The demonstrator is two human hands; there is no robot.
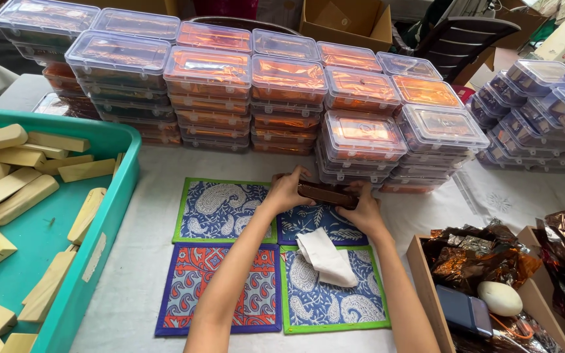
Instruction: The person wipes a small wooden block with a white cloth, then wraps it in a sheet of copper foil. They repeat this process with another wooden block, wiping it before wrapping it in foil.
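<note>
Standing beside a table covered in a white cloth, I see a person's two bare forearms reaching forward over four patterned fabric mats laid in a square. The mats carry paisley prints in blue, white and orange, with green or purple borders. A folded white cloth lies across the two mats on the right.

Behind the mats, clear lidded plastic boxes stand in many stacks across the back of the table, most showing orange or copper foil inside. A further group of similar boxes with darker contents sits at the far right. To the left is a teal plastic tray filled with pale, cream-coloured bars lying loose at all angles. At the lower right, an open cardboard box holds crumpled copper-brown foil, a white oval object and a dark flat device. Beyond the table are a dark chair back and another cardboard carton.

The left hand and the right hand meet above the far edge of the mats, just in front of the nearest stacks. Between them they hold a dark brown bar, lying roughly level. The left hand's fingers curl closed over its left end; the right hand's fingers wrap its right end, with the thumb on the near side. Both grips look snug around the bar, which is held clear of the mats.
</note>
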